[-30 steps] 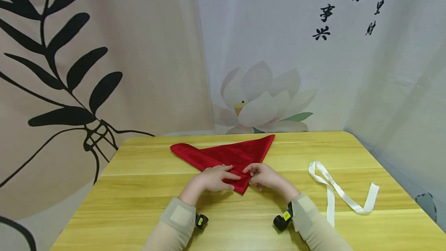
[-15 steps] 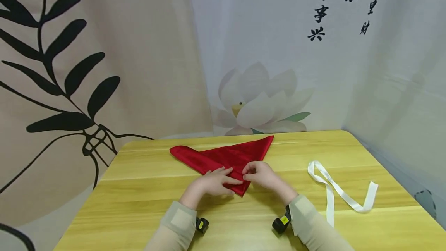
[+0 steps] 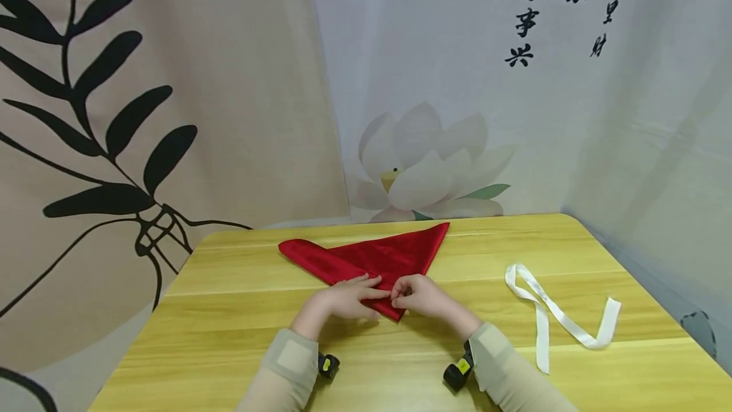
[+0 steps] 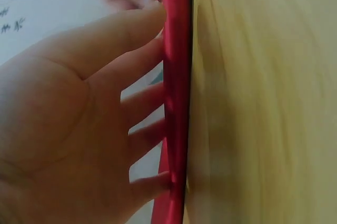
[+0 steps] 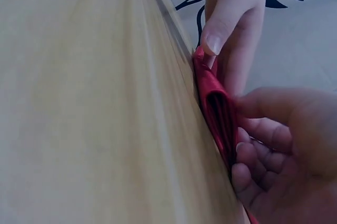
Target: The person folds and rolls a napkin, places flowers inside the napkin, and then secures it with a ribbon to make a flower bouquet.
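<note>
Pressing down straight and spread, the fingers of your left hand (image 3: 349,297) lie on the lower part of the red cloth (image 3: 394,250), a little below the centre of the head frame. Your right hand (image 3: 426,295) has its thumb and curled fingers pinching the cloth's edge, just beside your left fingertips.

Your folding looks partly done: the left side is turned over into a thick band, while the upper-right corner lies spread flat and the bottom tip pokes out below your hands. Those two parts seem to be what is left unfolded.

Beyond them, you have a white ribbon (image 3: 572,326) lying loose at centre right on the wooden surface (image 3: 229,329), well apart from the cloth and untouched.

Only your right wrist view looks into the end of the fold, where several layers nest inside a loop; from the head you see just its top. Your left wrist view turns the cloth into a thin upright strip and shows the gaps between your fingers. The ribbon appears in the head view alone.
</note>
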`<state>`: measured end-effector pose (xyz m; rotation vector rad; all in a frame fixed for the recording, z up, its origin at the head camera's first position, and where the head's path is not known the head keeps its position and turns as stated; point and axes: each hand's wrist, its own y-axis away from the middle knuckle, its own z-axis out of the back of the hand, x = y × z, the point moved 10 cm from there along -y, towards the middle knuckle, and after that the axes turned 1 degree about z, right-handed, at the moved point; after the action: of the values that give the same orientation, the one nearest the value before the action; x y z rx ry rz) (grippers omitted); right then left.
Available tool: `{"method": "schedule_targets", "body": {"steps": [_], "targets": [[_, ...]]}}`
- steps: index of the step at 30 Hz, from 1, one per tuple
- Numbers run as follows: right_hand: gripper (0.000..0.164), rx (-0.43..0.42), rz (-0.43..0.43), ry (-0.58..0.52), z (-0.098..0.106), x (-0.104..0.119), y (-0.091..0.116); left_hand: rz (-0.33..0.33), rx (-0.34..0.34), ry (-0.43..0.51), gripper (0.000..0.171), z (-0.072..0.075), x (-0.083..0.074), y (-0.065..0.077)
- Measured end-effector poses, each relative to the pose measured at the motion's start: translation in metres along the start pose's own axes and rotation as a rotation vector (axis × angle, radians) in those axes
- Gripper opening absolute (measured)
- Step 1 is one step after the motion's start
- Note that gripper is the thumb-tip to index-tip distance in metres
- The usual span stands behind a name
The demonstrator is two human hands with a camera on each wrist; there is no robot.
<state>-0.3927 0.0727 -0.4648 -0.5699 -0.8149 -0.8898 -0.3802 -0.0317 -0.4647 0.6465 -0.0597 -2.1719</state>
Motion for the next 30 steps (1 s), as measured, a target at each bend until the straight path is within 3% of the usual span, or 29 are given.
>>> {"method": "schedule_targets", "body": {"steps": [7,15,20,25,30], "targets": [[0.008,0.040,-0.009,-0.011,-0.003,0.000,0.003,0.103,-0.021,0.046,0.058,0.009,0.028,0.004],[0.009,0.038,-0.015,-0.037,-0.003,0.003,0.004,0.338,-0.134,0.078,0.065,0.025,0.078,0.021],[0.009,0.046,-0.014,-0.030,-0.004,0.001,0.004,0.425,-0.180,0.100,0.066,0.030,0.102,0.032],[0.006,0.046,-0.017,-0.010,-0.004,-0.001,0.003,0.452,-0.203,0.087,0.067,0.035,0.109,0.038],[0.002,0.047,-0.028,-0.008,-0.005,-0.002,0.003,0.420,-0.187,0.016,0.066,0.037,0.097,0.036]]}}
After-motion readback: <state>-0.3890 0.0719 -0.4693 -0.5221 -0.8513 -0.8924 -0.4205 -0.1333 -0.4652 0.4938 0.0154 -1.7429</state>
